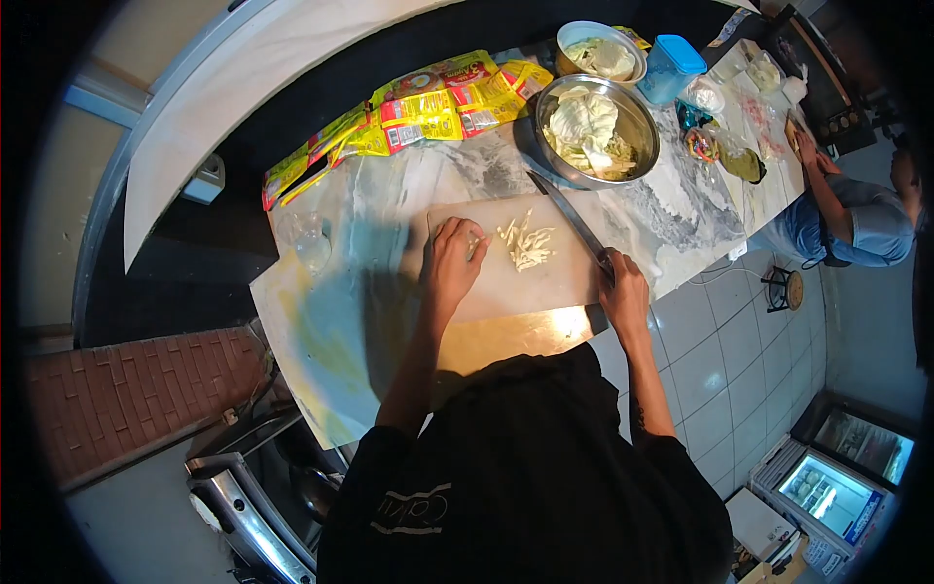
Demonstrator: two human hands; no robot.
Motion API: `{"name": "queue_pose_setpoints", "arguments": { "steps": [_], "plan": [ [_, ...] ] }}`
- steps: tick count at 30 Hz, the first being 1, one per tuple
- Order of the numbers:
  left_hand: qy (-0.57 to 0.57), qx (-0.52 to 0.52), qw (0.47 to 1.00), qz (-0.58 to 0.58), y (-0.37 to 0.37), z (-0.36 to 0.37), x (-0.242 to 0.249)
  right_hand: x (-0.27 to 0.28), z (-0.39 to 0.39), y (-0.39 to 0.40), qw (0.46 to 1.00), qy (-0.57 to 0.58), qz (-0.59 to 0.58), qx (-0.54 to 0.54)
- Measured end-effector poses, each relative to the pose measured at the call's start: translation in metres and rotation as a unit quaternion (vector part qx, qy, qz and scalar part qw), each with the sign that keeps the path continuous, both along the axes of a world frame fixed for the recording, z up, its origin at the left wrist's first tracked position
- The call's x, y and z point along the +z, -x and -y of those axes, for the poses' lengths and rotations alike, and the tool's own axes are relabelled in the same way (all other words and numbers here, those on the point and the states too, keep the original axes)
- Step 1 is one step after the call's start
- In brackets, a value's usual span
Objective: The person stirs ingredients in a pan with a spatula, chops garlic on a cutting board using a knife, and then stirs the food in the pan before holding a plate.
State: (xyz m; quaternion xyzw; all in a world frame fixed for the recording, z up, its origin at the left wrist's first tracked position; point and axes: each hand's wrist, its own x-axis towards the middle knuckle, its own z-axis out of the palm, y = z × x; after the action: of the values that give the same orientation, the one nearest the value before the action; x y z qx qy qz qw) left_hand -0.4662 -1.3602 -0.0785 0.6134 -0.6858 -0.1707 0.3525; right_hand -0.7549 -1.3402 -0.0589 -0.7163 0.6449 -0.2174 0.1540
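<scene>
My right hand (625, 284) grips the handle of a long kitchen knife (572, 219), whose blade slants away over the right edge of a white cutting board (555, 289). A small heap of pale sliced strips (527, 245), which look like cabbage, lies mid-board. To its left, my left hand (453, 261) rests at the board's left side with the fingers curled. Something small and pale may sit between thumb and fingers, but I cannot make it out. Beyond the board stands a steel bowl (648, 154) containing cabbage leaves (584, 122) and a chopped pile.
Yellow seasoning packets (418, 109) line the marble counter's back. Another bowl (634, 70) with cabbage and a blue lidded container (669, 73) stand behind the steel bowl. A clear plastic bag (309, 243) lies left. At the far right, another person (846, 214) works at the counter.
</scene>
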Motion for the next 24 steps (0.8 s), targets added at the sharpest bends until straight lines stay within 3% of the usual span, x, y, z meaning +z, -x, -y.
{"name": "queue_pose_setpoints", "arguments": {
  "steps": [13,24],
  "plan": [
    [-0.011,-0.066,0.997,-0.027,-0.008,-0.002,0.004,-0.014,0.008,-0.003,0.999,0.035,0.003,0.040],
    [0.029,-0.024,0.999,-0.034,-0.010,-0.030,0.010,-0.015,0.010,-0.010,0.998,0.052,0.017,0.041]
  ]
}}
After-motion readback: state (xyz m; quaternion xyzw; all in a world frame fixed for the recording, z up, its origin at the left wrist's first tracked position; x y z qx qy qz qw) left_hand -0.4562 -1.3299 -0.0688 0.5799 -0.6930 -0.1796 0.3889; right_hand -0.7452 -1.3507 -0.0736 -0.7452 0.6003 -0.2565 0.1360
